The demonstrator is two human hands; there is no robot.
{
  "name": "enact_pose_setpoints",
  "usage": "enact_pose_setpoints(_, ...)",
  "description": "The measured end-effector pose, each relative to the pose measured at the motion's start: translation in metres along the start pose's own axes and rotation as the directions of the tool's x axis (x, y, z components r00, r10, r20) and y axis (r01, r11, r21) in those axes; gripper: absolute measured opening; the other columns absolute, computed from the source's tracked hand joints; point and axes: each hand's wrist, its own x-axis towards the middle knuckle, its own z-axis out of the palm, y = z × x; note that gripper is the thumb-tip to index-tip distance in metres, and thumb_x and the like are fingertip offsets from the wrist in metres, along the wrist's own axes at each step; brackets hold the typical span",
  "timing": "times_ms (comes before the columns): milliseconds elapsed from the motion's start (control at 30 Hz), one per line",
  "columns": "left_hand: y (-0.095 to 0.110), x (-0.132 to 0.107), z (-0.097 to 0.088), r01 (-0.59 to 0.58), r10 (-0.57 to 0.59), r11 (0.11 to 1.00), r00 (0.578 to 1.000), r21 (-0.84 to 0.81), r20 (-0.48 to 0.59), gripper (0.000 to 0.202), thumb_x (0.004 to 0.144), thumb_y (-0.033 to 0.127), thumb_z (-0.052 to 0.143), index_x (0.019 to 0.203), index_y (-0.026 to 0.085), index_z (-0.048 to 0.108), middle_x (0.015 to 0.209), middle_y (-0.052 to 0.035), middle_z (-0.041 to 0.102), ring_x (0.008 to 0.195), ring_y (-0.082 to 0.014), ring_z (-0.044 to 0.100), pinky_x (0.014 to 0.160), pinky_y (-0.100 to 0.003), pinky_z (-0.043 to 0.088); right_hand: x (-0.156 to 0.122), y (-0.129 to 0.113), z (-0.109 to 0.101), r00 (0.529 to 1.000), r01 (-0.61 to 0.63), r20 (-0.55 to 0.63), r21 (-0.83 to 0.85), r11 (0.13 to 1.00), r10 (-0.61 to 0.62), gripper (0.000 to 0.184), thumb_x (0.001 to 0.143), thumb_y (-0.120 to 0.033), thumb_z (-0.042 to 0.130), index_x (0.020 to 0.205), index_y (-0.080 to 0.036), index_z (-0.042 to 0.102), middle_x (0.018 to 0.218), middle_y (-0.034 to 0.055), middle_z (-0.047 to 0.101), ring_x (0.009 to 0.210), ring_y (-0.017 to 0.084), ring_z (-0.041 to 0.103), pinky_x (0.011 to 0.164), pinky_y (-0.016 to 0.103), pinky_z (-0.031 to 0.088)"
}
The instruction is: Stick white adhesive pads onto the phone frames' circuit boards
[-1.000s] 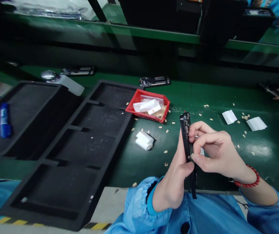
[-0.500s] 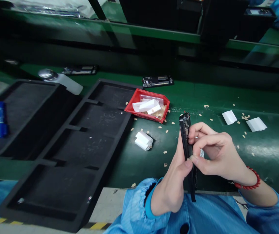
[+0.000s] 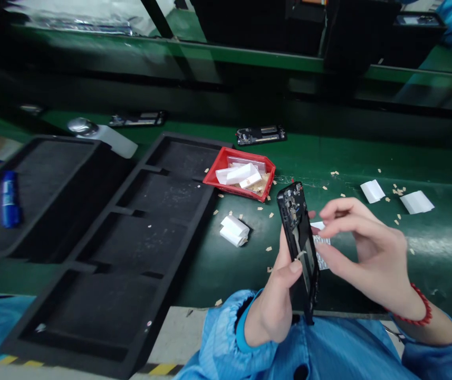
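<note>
My left hand (image 3: 273, 311) grips the lower part of a black phone frame (image 3: 297, 232) and holds it upright over the green belt's near edge, its inner side with small parts turned toward me. My right hand (image 3: 368, 248) hovers just right of the frame, fingers spread and off it. A small white sheet (image 3: 321, 248) shows between the frame and my right hand; which hand holds it I cannot tell. A red bead bracelet (image 3: 415, 311) circles my right wrist.
A red bin (image 3: 268, 178) with white pieces sits beyond the frame. Two black foam trays (image 3: 131, 208) (image 3: 51, 174) lie at left, one with a blue item (image 3: 9, 198). Folded white pieces (image 3: 232, 229), tan scraps, white papers (image 3: 372, 190) and two phone frames (image 3: 260, 135) (image 3: 138, 119) lie on the belt.
My right hand has let go of the frame's edge and drawn back to the right with fingers spread. The left hand has turned the frame so its inner face shows.
</note>
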Motion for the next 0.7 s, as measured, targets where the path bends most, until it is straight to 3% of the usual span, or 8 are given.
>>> enact_pose_setpoints(100, -0.005, -0.001, -0.002, -0.023, 0.024, 0.999, 1.0, -0.025, 0.004, 0.055, 0.099, 0.043, 0.044, 0.153, 0.033, 0.044, 0.148, 0.0, 0.058, 0.146, -0.0319, 0.043, 0.124, -0.048, 0.03, -0.008, -0.007, 0.005, 0.999, 0.033, 0.009, 0.035, 0.999, -0.033, 0.017, 0.083, -0.006, 0.072, 0.087, -0.022, 0.069, 0.101, 0.002, 0.061, 0.094, 0.014, 0.063, 0.08, 0.029, 0.055)
enact_pose_setpoints(367, -0.006, -0.004, 0.0, -0.087, 0.086, 0.995, 0.996, 0.044, 0.037, 0.052, 0.1, 0.043, 0.042, 0.15, 0.032, 0.049, 0.154, 0.0011, 0.052, 0.154, -0.0305, 0.029, 0.129, -0.047, 0.02, -0.007, -0.007, 0.017, 0.998, -0.038, 0.056, 0.097, 0.995, 0.033, 0.014, 0.085, -0.008, 0.071, 0.085, -0.022, 0.071, 0.104, 0.0049, 0.061, 0.099, 0.018, 0.064, 0.089, 0.033, 0.057)
enact_pose_setpoints(600, -0.003, -0.01, -0.005, -0.043, 0.038, 0.986, 0.999, 0.164, 0.037, 0.054, 0.099, 0.048, 0.04, 0.15, 0.03, 0.049, 0.157, -0.0003, 0.049, 0.157, -0.0314, 0.02, 0.13, -0.046, 0.012, -0.006, -0.007, 0.011, 0.989, -0.047, 0.144, 0.146, 0.988, 0.026, 0.012, 0.092, -0.009, 0.063, 0.091, -0.02, 0.068, 0.108, 0.0062, 0.06, 0.104, 0.015, 0.062, 0.096, 0.028, 0.053)
enact_pose_setpoints(700, 0.001, -0.01, -0.002, 0.027, -0.026, 0.997, 1.0, 0.073, -0.007, 0.059, 0.093, 0.052, 0.047, 0.147, 0.028, 0.052, 0.156, -0.0001, 0.049, 0.155, -0.0331, 0.023, 0.129, -0.047, 0.016, -0.003, -0.009, 0.006, 0.973, -0.064, 0.229, 0.144, 0.987, 0.03, 0.017, 0.096, -0.01, 0.055, 0.093, -0.019, 0.069, 0.11, 0.0068, 0.058, 0.107, 0.015, 0.06, 0.098, 0.026, 0.052)
